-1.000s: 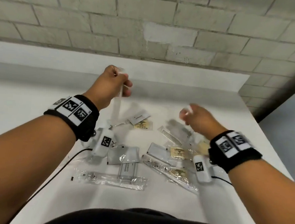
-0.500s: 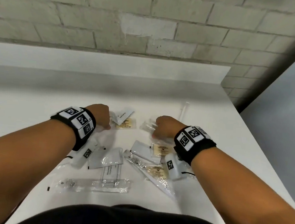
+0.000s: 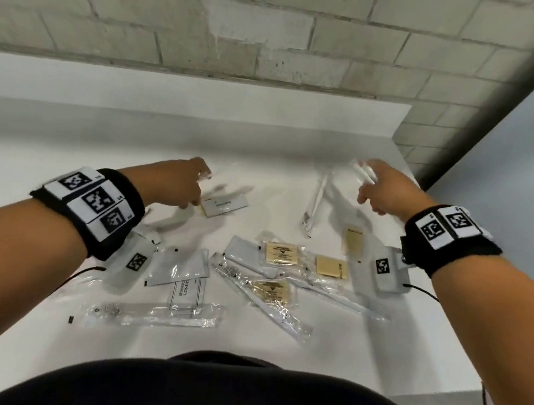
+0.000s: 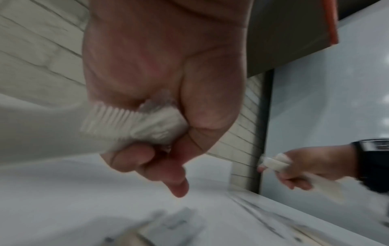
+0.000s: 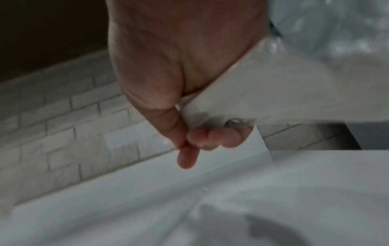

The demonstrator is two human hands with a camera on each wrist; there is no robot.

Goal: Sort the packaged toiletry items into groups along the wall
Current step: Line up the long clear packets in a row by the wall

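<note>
Both hands, down in the pile 0.5 s ago, now lifted toward the wall: left hand (image 4: 160, 93) fingers curled round a wrapped comb (image 4: 118, 123), right hand (image 3: 388, 192) pinching a white packet (image 3: 365, 171) — two more items leaving unsorted packets (image 3: 272, 276) mid-table (image 3: 72, 142).

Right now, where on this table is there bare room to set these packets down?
Bare table runs along the wall, beyond the left hand and between both hands. Crowded: the near middle, where the wrapped soaps and the shampoo sachet overlap.
</note>
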